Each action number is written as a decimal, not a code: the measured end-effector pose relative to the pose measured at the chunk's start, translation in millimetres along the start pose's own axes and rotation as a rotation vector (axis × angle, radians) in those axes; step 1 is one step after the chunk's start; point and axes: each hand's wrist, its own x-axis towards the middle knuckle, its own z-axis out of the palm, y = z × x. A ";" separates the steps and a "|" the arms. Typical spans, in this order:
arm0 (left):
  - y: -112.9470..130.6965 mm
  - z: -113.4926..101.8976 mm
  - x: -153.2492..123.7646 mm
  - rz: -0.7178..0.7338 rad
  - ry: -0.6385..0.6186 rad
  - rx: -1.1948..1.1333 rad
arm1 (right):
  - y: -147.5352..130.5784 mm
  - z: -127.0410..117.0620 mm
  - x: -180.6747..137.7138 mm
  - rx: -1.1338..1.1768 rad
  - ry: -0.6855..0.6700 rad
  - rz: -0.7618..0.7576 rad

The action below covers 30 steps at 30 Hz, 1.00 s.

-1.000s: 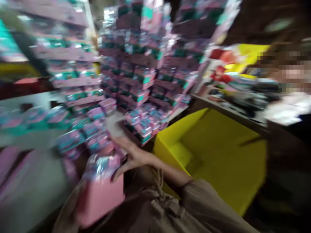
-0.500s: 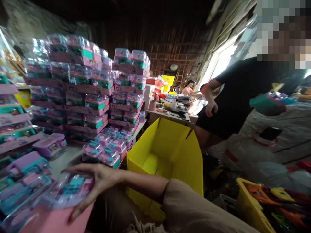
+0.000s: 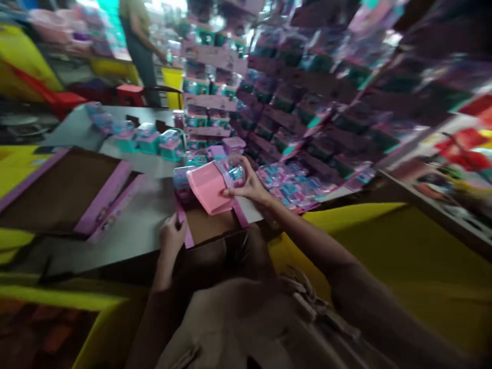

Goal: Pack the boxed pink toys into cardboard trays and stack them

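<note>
While the right hand [image 3: 249,185] is reaching forward with its arm stretched out, its fingers are gripping a pink toy box [image 3: 209,190] with a clear plastic front, tilted above the grey table [image 3: 126,225]. Lower down, the left hand [image 3: 171,237] is pinching a purple-edged brown cardboard flap [image 3: 184,225]. Blur is making every label unreadable. Stacks of pink-and-teal boxes [image 3: 292,113] are rising just behind.
</note>
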 end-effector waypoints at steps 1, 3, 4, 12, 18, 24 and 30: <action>-9.2 -3.3 -3.4 -0.042 0.019 0.020 | 8.6 12.6 4.4 -0.010 -0.063 -0.030; -15.5 -0.7 -3.0 -0.078 0.036 0.010 | 21.9 34.3 9.6 -0.046 -0.179 -0.092; -15.5 2.5 -0.8 -0.077 0.040 -0.011 | 26.8 42.3 11.7 -0.080 -0.234 -0.122; -19.2 4.4 4.1 -0.038 0.093 -0.138 | 42.1 63.2 37.2 -0.512 -0.658 -0.378; -35.0 -19.8 9.7 -0.054 -0.081 -0.147 | 57.7 95.2 52.4 -0.731 -0.706 -0.379; -16.9 -45.6 36.6 0.245 -0.003 -0.044 | 60.3 50.4 30.5 -0.799 -0.494 -0.447; -5.0 -3.1 43.0 0.218 0.009 0.240 | 78.4 -2.1 -1.8 -0.979 -0.524 -0.241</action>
